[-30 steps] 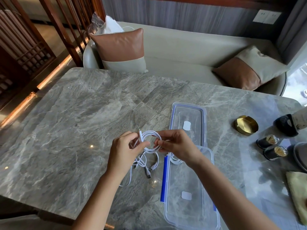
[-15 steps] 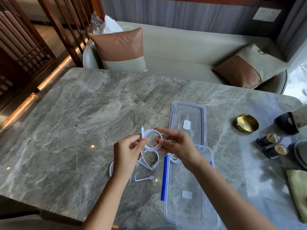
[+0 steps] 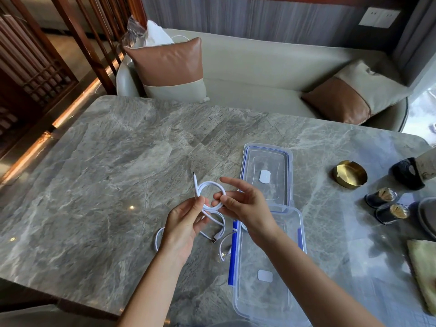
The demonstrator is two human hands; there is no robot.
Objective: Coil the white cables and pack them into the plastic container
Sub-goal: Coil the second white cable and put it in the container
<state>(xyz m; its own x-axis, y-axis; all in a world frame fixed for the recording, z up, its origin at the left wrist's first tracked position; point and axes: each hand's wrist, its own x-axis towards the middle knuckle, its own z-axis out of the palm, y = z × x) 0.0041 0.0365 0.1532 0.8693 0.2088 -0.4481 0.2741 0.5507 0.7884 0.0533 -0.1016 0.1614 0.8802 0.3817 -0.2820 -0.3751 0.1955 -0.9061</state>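
A white cable (image 3: 210, 185) forms a small loop in the air above the marble table (image 3: 113, 175), its plug end pointing up. My left hand (image 3: 182, 228) pinches the loop at its lower left. My right hand (image 3: 245, 206) pinches the loop's right side, with the index finger stretched out. The cable's loose tail with a USB plug (image 3: 213, 239) lies on the table under my hands. The clear plastic container (image 3: 269, 263) with blue clips stands to the right, below my right forearm. Its clear lid (image 3: 267, 171) lies flat just beyond it.
A brass ashtray (image 3: 350, 173), two small dark cups (image 3: 387, 206) and a dark object (image 3: 405, 173) stand at the table's right. A yellowish cloth (image 3: 424, 270) lies at the right edge. Behind the table is a beige sofa (image 3: 259, 74) with brown cushions.
The coil has grown by a turn as my hands wound it and lifted slightly. The tail on the table has shortened and shifted. My right index finger now sticks out.
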